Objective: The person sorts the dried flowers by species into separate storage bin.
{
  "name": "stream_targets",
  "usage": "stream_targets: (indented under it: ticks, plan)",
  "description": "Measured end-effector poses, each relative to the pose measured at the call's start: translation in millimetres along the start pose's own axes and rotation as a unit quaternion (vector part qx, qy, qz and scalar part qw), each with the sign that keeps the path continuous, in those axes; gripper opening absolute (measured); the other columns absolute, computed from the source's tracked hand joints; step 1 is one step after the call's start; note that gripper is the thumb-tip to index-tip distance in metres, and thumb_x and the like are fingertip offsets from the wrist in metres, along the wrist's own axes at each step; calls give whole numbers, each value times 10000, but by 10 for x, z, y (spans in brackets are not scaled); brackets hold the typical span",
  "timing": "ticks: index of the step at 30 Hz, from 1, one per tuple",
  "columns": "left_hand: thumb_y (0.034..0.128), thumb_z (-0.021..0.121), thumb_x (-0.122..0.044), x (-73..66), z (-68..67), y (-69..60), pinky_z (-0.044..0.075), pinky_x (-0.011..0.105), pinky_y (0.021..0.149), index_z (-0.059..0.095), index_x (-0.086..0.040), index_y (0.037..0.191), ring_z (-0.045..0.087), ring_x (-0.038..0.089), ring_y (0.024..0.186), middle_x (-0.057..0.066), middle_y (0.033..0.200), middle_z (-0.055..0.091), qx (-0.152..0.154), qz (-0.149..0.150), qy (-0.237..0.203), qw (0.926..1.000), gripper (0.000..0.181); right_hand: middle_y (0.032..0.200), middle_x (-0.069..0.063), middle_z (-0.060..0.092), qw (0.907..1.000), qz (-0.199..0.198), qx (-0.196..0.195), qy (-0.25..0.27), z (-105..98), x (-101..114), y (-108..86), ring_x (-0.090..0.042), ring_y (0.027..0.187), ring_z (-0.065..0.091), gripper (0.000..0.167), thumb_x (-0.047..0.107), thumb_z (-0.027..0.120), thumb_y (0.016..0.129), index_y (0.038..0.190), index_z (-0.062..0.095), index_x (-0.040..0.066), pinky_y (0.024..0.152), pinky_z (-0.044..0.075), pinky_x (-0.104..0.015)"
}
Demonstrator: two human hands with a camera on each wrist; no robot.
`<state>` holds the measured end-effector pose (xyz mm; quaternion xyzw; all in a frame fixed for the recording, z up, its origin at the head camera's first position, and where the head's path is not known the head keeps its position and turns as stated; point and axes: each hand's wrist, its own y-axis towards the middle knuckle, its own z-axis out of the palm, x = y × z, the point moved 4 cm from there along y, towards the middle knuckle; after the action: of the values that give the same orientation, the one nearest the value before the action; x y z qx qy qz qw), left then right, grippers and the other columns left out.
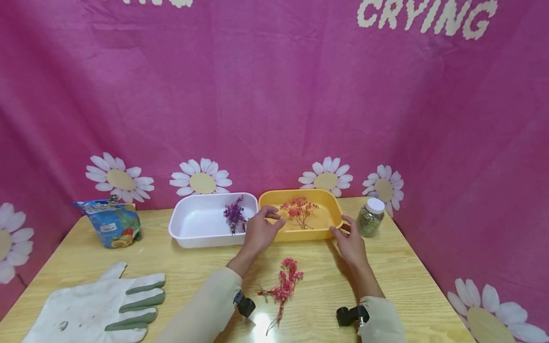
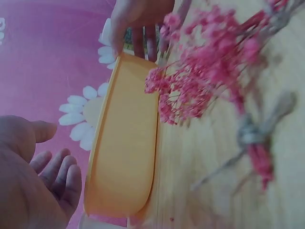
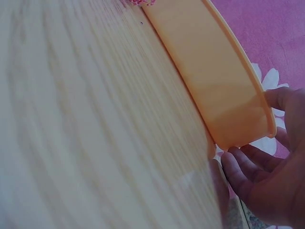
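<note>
Pink dried flowers (image 1: 299, 212) lie inside a yellow tray (image 1: 274, 235). My left hand (image 1: 262, 229) hovers over the tray's front left corner, its fingers loosely bent and nothing between them; the left wrist view shows it apart from the tray wall. At the front right corner, my right hand (image 1: 352, 243) holds the tray, thumb on the rim and fingers around the corner (image 3: 267, 181). A tied bunch of pink dried flowers (image 1: 285, 283) lies on the table between my forearms. Purple dried flowers (image 1: 234, 213) are in a white tray (image 1: 206, 242) at the left.
A jar with a white lid (image 1: 371, 218) stands right of my right hand. To the far left are a blue pouch (image 1: 112, 226) and a white work glove with green-striped fingers (image 1: 92, 309). A pink cloth with daisies (image 1: 274, 109) hangs behind the wooden table (image 1: 193, 281).
</note>
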<state>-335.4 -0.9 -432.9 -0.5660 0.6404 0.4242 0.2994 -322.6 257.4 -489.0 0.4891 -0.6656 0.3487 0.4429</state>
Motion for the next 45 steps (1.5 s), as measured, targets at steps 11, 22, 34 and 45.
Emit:
stream_targets:
  ticks: [11, 22, 34, 45]
  plan:
    - [885, 697, -279, 58, -48, -409, 479, 249, 636, 627, -149, 1173, 592, 95, 767, 31, 1040, 710, 533, 243, -115, 9982, 324, 1414, -200, 460, 10000, 26, 51, 6, 2, -2, -10, -340, 1250, 536, 586, 287, 565, 972, 1483, 310, 155, 757, 454, -170]
    - [878, 707, -286, 161, -85, -729, 485, 230, 637, 619, -177, 1149, 590, 88, 775, 1, 1022, 702, 792, 11, -221, 9966, 305, 1408, -182, 478, 10000, 31, 43, -28, 2, -14, 1, -321, 1233, 551, 590, 303, 568, 970, 1487, 310, 182, 762, 437, -168]
    - [890, 691, -293, 284, -141, -940, 486, 226, 627, 602, -90, 1183, 592, 92, 786, 14, 1012, 679, 1260, -80, -103, 9919, 367, 1396, -184, 487, 9999, -11, -2, -111, 8, -25, 1, -320, 1219, 558, 596, 326, 569, 968, 1487, 311, 186, 752, 448, -165]
    - [873, 699, -232, 378, -167, -1094, 499, 226, 645, 606, -76, 1160, 620, 87, 793, 46, 1009, 670, 1708, -118, -125, 9852, 340, 1413, -182, 462, 9999, 61, 77, -131, -4, -32, -2, -322, 1236, 542, 606, 337, 555, 973, 1499, 286, 199, 803, 468, -208]
